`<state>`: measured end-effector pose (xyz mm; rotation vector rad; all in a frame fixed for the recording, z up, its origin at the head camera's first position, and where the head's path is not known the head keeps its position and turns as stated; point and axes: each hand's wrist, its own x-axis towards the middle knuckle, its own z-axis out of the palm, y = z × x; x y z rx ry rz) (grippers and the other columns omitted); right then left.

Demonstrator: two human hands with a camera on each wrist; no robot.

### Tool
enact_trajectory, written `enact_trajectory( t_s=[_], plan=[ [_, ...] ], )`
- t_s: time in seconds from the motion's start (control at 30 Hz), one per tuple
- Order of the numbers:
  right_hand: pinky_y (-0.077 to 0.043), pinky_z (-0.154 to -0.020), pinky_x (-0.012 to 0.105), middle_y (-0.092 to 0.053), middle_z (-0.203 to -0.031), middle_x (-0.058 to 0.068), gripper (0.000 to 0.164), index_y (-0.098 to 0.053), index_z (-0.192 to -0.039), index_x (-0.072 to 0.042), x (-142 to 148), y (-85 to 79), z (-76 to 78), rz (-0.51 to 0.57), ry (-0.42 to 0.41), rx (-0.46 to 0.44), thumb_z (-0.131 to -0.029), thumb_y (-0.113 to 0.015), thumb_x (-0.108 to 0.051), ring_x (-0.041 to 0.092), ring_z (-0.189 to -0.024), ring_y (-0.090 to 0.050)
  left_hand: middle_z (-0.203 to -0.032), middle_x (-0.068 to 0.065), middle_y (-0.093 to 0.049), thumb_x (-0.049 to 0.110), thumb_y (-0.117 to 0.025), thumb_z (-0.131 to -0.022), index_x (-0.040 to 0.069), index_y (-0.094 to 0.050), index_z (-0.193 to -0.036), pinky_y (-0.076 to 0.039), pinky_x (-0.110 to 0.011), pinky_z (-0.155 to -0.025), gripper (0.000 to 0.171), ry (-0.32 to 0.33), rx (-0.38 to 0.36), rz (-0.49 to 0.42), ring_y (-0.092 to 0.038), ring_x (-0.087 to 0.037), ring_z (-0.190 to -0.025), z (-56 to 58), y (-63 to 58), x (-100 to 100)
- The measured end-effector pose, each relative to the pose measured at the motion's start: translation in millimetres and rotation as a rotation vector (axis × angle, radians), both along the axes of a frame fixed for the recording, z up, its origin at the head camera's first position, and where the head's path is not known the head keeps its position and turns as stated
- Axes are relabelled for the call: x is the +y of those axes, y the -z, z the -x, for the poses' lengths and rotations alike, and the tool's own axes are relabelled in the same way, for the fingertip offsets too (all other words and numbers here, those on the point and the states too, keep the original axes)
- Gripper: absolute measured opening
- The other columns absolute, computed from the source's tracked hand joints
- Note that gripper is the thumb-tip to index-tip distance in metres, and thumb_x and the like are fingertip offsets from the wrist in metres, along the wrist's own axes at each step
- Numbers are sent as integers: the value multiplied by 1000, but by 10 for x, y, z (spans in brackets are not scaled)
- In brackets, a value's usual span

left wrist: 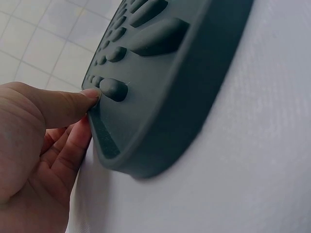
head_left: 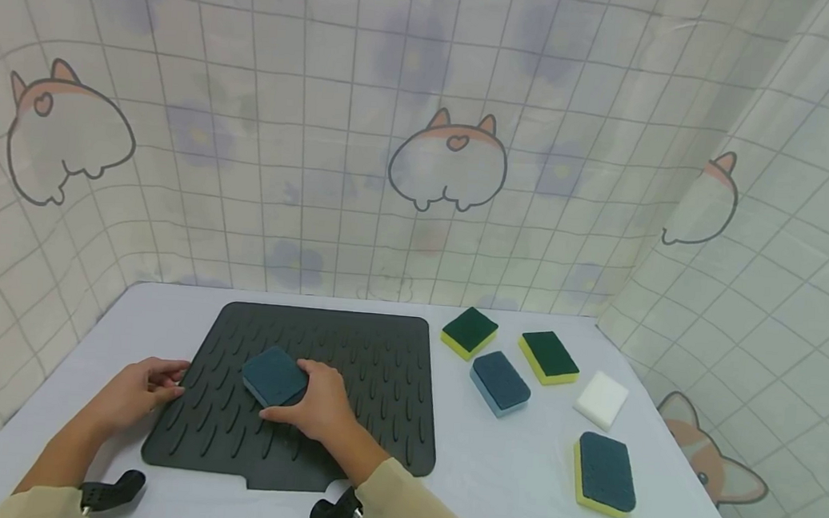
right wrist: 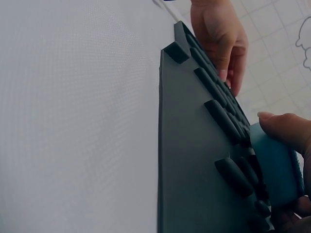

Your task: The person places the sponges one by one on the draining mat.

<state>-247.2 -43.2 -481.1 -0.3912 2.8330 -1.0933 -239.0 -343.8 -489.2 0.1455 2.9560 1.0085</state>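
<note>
1. At the left edge of the dark ribbed mat (head_left: pixel 396 339), your left hand (head_left: pixel 132 393) pinches the rim, thumb on top and fingers against the outer side.
2. Left of the mat's middle is the square blue sponge (head_left: pixel 273 374), dark side up; whether it fully rests on the ridges, you can't tell.
3. Your right hand (head_left: pixel 326 405) is clamped on that sponge, thumb along the near side.
4. Right of the mat, on your white desk (head_left: pixel 493 481), lie a green-topped sponge (head_left: pixel 470 329), a blue rectangular sponge (head_left: pixel 500 381), another green-and-yellow sponge (head_left: pixel 549 355), a white block (head_left: pixel 601 399) and, nearest you, a dark-topped yellow sponge (head_left: pixel 605 471).
</note>
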Motion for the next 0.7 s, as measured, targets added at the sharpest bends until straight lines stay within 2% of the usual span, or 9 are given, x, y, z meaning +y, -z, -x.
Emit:
enact_trajectory(
  t_s=[0.2, 0.4, 0.7],
  plan=[
    [-44, -98, 37, -48, -138, -3, 97, -42, -140, -19, -6, -22, -16, -28, -14, -4, -60, -80, -58, 15, -124, -46, -111, -17, -57, 11, -68, -85, -5, -52, -129, -48, -29, -67, 50, -26, -27, -3, -54, -23, -92, 0, 8, 17],
    [-44, -96, 36, -45, -140, -3, 101, -37, -144, -19, 34, -43, -12, -54, -75, -17, -61, -82, -55, 16, -125, -43, -111, -16, -57, 11, -68, -85, -5, -52, -130, -48, -31, -69, 50, -30, -30, -4, -53, -23, -92, 6, 14, 14],
    [-44, -96, 35, -49, -136, -2, 88, -41, -141, -18, 92, -54, -19, -10, -105, -13, -68, -83, -41, 16, -121, -47, -111, -17, -57, 11, -68, -85, -5, -51, -130, -48, -29, -67, 50, -25, -28, -13, -53, -23, -92, -12, -1, 27]
  ],
)
